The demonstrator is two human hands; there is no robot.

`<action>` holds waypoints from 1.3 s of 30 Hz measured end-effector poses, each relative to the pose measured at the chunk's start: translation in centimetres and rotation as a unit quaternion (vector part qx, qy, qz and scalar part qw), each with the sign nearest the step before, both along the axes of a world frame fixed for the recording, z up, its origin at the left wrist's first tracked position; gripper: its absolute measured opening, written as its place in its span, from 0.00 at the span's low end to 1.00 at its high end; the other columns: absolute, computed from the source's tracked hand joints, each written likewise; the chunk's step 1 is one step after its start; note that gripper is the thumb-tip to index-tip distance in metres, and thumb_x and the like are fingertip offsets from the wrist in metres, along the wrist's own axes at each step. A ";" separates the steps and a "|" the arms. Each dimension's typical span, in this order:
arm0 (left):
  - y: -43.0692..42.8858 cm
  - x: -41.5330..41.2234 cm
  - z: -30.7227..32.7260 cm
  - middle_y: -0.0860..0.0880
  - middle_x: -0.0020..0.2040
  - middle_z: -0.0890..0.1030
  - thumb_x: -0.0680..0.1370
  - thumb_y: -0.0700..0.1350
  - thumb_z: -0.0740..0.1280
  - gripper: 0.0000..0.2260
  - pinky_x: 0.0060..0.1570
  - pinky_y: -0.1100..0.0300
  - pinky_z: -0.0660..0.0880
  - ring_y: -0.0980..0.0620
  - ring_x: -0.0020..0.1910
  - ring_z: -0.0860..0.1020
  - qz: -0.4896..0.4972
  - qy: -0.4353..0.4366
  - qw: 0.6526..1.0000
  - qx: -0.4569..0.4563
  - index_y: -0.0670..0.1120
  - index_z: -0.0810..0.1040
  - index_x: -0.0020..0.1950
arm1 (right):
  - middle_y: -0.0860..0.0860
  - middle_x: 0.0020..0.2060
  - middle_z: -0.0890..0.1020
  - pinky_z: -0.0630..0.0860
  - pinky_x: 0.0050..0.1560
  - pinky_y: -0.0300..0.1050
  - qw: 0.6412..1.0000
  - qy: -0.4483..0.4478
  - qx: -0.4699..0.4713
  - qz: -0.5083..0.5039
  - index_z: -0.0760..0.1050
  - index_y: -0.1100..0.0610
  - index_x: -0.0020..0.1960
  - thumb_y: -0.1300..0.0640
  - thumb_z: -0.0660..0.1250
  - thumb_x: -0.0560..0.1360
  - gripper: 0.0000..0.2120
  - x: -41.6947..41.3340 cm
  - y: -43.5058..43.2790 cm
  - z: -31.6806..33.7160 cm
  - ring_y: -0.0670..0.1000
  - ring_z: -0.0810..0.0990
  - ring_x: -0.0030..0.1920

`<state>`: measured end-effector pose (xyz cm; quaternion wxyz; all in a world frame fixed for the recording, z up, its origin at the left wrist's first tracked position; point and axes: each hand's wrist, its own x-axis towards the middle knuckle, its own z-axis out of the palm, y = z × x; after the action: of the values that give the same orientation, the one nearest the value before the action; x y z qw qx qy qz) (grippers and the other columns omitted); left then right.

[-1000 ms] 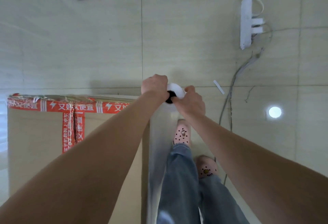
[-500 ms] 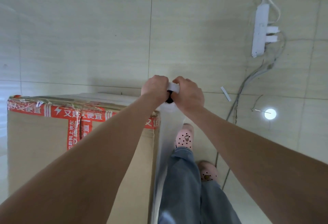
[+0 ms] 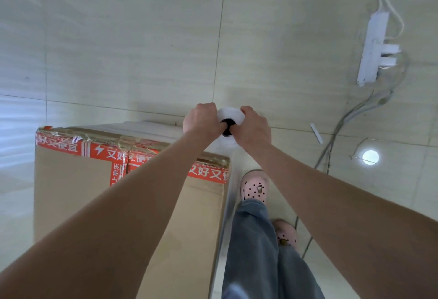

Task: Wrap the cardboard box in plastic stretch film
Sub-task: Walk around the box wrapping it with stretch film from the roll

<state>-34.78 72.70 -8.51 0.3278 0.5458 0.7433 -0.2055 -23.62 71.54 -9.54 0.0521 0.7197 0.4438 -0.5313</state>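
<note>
I see the left hand (image 3: 202,118) and right hand (image 3: 253,127) curled round the stretch film roll (image 3: 231,115), just past the cardboard box (image 3: 71,192)'s far right corner. The hands hide the roll's body, and the forearms cover much of the box top.

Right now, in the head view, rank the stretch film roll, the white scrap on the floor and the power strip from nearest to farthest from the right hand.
1. Stretch film roll, gripped by the right hand itself.
2. White scrap, on the floor tiles to the hand's right.
3. Power strip, on the floor at the far upper right.
</note>
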 end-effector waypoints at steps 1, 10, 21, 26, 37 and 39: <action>0.0 -0.3 -0.1 0.46 0.42 0.74 0.74 0.49 0.67 0.10 0.36 0.56 0.70 0.45 0.40 0.73 0.012 0.006 1.000 -0.003 0.44 0.72 0.49 | 0.51 0.49 0.78 0.67 0.41 0.43 0.999 -0.009 0.021 0.034 0.68 0.49 0.66 0.57 0.65 0.73 0.22 -0.3 0.4 0.0 0.54 0.75 0.46; 2.4 -0.5 -0.1 0.43 0.53 0.76 0.76 0.40 0.62 0.11 0.37 0.54 0.69 0.41 0.50 0.77 0.013 -0.003 0.999 0.030 0.43 0.71 0.58 | 0.54 0.54 0.76 0.70 0.42 0.45 0.998 -0.010 0.021 -0.051 0.66 0.53 0.64 0.53 0.66 0.72 0.22 -1.4 1.7 0.5 0.56 0.76 0.46; 2.0 -1.9 -0.8 0.46 0.42 0.74 0.74 0.45 0.64 0.07 0.34 0.56 0.69 0.43 0.39 0.74 0.109 -0.019 0.994 0.008 0.46 0.68 0.47 | 0.52 0.46 0.76 0.70 0.40 0.44 0.995 0.021 0.050 0.086 0.69 0.51 0.61 0.57 0.64 0.72 0.18 -2.1 3.4 0.1 0.56 0.74 0.43; 2.0 -3.1 -0.6 0.46 0.41 0.75 0.74 0.45 0.64 0.07 0.35 0.57 0.68 0.43 0.41 0.75 0.177 -0.014 0.984 0.024 0.45 0.69 0.46 | 0.53 0.55 0.78 0.66 0.43 0.43 0.983 0.019 0.079 0.167 0.68 0.48 0.67 0.55 0.62 0.73 0.22 -3.5 4.9 -0.5 0.58 0.76 0.54; 1.5 -7.5 0.7 0.41 0.49 0.79 0.74 0.50 0.68 0.16 0.38 0.55 0.70 0.41 0.48 0.78 0.276 0.039 0.960 0.014 0.40 0.74 0.55 | 0.54 0.55 0.79 0.72 0.47 0.44 0.990 0.045 -0.012 0.135 0.72 0.54 0.60 0.52 0.67 0.72 0.18 -7.2 7.0 0.8 0.58 0.78 0.55; 1.9 -7.2 0.8 0.41 0.52 0.78 0.75 0.45 0.67 0.14 0.40 0.54 0.69 0.40 0.52 0.77 0.236 0.038 0.970 0.042 0.41 0.73 0.57 | 0.54 0.50 0.80 0.72 0.43 0.45 0.990 0.042 0.009 0.136 0.73 0.54 0.56 0.54 0.67 0.71 0.14 -7.3 6.7 0.9 0.58 0.78 0.51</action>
<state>-41.93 74.57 -7.71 0.3153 0.3607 0.8707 -0.1111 -30.93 78.21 -8.63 0.0983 0.6302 0.5439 -0.5452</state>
